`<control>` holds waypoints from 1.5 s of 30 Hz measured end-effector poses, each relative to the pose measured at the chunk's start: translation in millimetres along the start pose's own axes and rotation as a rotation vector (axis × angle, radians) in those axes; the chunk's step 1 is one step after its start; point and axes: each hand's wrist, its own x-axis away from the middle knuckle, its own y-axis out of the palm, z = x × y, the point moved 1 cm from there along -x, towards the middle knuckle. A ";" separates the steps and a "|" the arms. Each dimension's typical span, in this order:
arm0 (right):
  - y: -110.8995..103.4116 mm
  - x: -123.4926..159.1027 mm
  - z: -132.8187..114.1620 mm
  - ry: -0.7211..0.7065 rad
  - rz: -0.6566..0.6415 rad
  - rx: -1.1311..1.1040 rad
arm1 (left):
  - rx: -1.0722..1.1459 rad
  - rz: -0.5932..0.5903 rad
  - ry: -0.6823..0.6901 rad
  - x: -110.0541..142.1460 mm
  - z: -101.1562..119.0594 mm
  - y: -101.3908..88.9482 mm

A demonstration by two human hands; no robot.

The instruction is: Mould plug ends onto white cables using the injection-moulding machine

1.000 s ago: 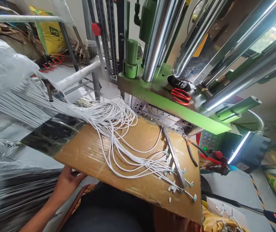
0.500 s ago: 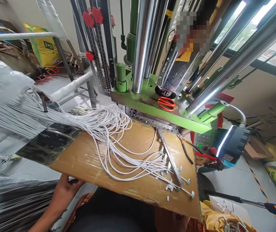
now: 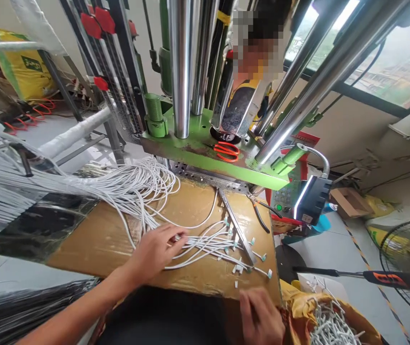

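My left hand (image 3: 158,249) lies over a bundle of white cables (image 3: 201,247), its fingers curled round them near the middle of the cardboard (image 3: 97,235). The cable ends carry small pale green and white connectors (image 3: 264,257) and fan out to the right. A narrow metal bar (image 3: 236,225) lies across the board by these ends. My right hand (image 3: 261,314) is at the board's front right edge, blurred, its fingers partly bent. Nothing can be made out in it. Several small white pieces (image 3: 239,267) are scattered near the bar's lower end.
Behind the board stands a green press (image 3: 205,153) with steel columns, and red-handled scissors (image 3: 227,151) lie on its plate. Pliers (image 3: 260,213) rest at the board's right. A bag of white scraps (image 3: 334,318) and a fan (image 3: 409,258) are at right. Another person (image 3: 241,105) is behind the press.
My left hand has come up from below the board's front left edge onto the cables. My right hand has risen from under the front edge into view. The view has shifted right.
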 end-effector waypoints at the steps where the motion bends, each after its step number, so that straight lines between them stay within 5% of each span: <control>1: -0.5 -18.2 1.1 -0.073 0.003 0.050 | -0.069 -0.035 0.049 -26.8 8.6 8.4; 6: 12.6 -68.2 19.2 -0.047 -0.077 0.301 | -0.273 -0.158 0.079 -94.4 37.6 51.8; 13: 36.6 -54.6 43.7 0.013 -0.092 0.249 | -0.307 -0.141 -0.035 -125.3 19.5 55.6; 19: 33.4 -61.1 52.4 0.111 -0.012 0.104 | -0.214 -0.185 -0.107 -116.5 6.5 40.3; 24: 31.6 -60.3 54.9 0.164 0.056 0.037 | 0.311 -0.314 -0.280 -99.9 14.3 32.9; 27: 30.7 -58.9 54.2 0.145 0.050 0.040 | 0.303 -0.261 -0.246 -99.8 20.7 34.4; 31: 28.9 -56.8 54.7 0.194 0.051 -0.024 | 0.330 -0.453 -0.291 -99.2 19.7 43.2; 36: 27.3 -56.0 55.7 0.275 0.036 -0.099 | -0.125 -0.124 -0.032 -100.1 10.4 45.8; 41: 27.6 -57.2 56.6 0.299 0.048 -0.107 | -0.263 -0.186 0.137 -105.6 12.1 50.6; 45: 27.9 -56.8 57.5 0.308 0.043 -0.102 | -0.155 -0.115 0.083 -124.6 9.7 63.0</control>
